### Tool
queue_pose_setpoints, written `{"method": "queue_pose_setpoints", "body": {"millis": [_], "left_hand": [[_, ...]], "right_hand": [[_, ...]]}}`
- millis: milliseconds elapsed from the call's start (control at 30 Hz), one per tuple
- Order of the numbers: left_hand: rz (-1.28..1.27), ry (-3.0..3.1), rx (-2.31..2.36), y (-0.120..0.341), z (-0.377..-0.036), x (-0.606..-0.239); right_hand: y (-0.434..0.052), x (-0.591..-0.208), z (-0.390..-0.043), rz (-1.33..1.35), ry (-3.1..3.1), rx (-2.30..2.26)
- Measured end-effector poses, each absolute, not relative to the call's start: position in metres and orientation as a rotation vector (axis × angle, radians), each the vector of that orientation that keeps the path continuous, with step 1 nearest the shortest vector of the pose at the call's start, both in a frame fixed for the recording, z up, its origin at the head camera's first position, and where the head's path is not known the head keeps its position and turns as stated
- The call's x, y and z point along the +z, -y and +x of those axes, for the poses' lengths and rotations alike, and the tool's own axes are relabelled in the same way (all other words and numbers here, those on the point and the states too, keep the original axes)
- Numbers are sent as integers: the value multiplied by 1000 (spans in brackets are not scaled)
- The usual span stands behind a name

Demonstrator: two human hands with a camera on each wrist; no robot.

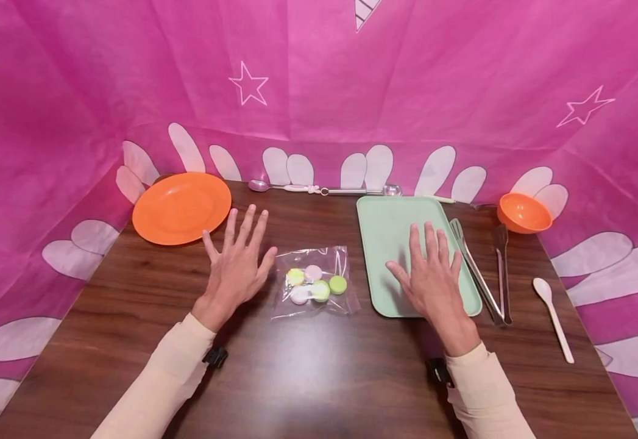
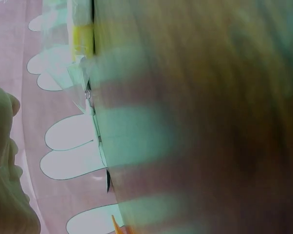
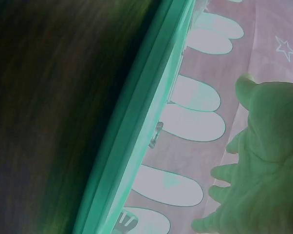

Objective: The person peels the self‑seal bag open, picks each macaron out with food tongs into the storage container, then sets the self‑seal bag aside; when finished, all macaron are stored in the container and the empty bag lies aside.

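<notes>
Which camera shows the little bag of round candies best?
The head view. The bag lies flat on the table between the left hand and the right hand, its yellow, pink, white and green pieces plain to see. The left wrist view is blurred, with only a yellow smear; the right wrist view misses the bag.

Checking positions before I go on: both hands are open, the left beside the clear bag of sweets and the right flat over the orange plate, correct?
Not quite. In the head view the right hand lies over the green tray, not the orange plate. The left hand is open beside the bag of sweets.
</notes>
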State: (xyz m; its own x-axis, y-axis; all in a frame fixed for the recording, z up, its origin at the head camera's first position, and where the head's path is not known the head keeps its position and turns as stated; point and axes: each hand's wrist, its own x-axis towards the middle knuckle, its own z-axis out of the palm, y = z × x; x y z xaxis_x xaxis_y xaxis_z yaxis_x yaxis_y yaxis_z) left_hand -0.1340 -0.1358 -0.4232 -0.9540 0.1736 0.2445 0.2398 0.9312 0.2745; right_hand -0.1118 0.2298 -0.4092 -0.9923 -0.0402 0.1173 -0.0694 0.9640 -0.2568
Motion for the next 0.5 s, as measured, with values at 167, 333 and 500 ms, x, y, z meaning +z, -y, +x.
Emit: {"method": "queue_pose_setpoints", "body": {"millis": [167, 333, 500], "left_hand": [[-330, 2876, -459, 133, -129, -420], [-462, 2924, -519, 119, -113, -409], [-846, 2992, -508, 99, -91, -404]], "right_hand": [[-217, -410, -103, 238, 2918, 476], [-194, -412, -88, 629, 2840, 552], [-176, -420, -78, 887, 2820, 471]]}}
